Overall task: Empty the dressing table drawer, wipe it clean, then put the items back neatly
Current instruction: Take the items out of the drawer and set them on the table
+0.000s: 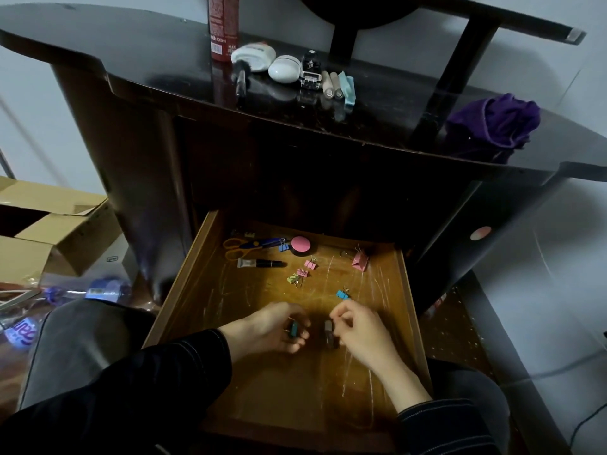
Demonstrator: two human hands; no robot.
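Observation:
The wooden drawer [210, 257] stands pulled out under the dark dressing table [138, 57]. At its back lie scissors [249, 244], a pink round compact [300, 244], a lipstick tube [261, 263] and several small binder clips in pink [359, 261], green [293, 279] and blue [342, 294]. My left hand [266, 330] grips a dark binder clip [293, 330] in curled fingers near the drawer's middle. Right beside it, my right hand [358, 330] pinches another dark clip [328, 331].
On the tabletop stand a red spray can [223, 27], a white tube [254, 55], a white oval case [284, 68], a brush [241, 77], small tubes [331, 85] and a purple cloth [496, 123]. Cardboard boxes [49, 231] lie on the floor to the left.

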